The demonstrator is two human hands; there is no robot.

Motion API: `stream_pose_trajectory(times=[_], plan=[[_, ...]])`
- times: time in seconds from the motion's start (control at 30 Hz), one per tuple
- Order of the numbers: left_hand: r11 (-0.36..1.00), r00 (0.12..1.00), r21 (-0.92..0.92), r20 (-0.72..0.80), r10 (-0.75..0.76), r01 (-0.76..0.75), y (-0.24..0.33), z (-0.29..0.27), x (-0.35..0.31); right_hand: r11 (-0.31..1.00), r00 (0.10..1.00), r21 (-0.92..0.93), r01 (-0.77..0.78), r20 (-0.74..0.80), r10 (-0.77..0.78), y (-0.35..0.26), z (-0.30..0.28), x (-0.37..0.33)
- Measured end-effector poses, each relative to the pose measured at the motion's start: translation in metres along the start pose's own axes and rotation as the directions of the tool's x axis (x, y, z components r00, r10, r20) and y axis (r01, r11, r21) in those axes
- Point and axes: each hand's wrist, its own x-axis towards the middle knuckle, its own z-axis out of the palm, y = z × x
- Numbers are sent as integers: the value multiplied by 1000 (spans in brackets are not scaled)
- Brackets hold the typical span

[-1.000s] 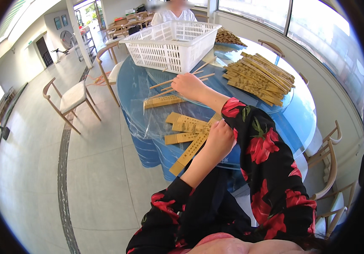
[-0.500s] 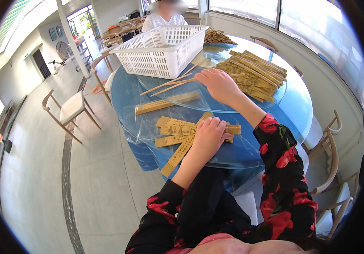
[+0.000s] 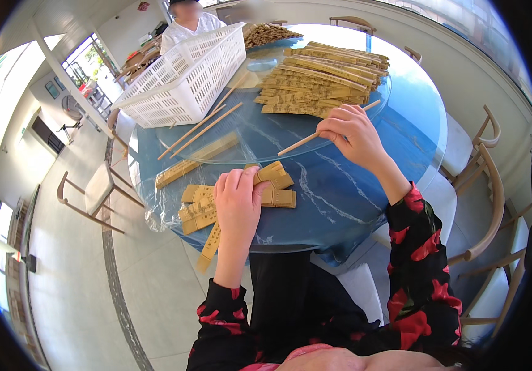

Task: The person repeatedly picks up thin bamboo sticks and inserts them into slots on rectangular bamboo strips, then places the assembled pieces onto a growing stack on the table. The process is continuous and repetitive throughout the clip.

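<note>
Two hands: right hand (image 3: 351, 133) pinches a chopstick (image 3: 315, 137) lying diagonally; left hand (image 3: 236, 201) fingers curl over paper sleeves (image 3: 273, 185) on the table (image 3: 352, 191)

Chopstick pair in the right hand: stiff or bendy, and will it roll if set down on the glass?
Probably stiff: the chopstick pair stays straight though the right hand holds only one end. Likely light, since a fingertip pinch carries it. The glass turntable looks smooth, so it may slide or roll a little if released.
</note>
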Motion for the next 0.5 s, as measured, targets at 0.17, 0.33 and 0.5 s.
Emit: stream_pose_trajectory(times=[0.17, 0.33, 0.5], plan=[[1000, 1000, 12, 6, -2, 2, 3, -3, 3, 1000, 1000, 6, 29, 2, -29, -4, -10, -14], [1000, 1000, 23, 31, -3, 2, 5, -3, 4, 999, 999, -6, 35, 14, -35, -8, -8, -17], [1000, 999, 10, 47, -9, 8, 7, -3, 5, 998, 997, -48, 35, 63, -32, -9, -8, -18]])
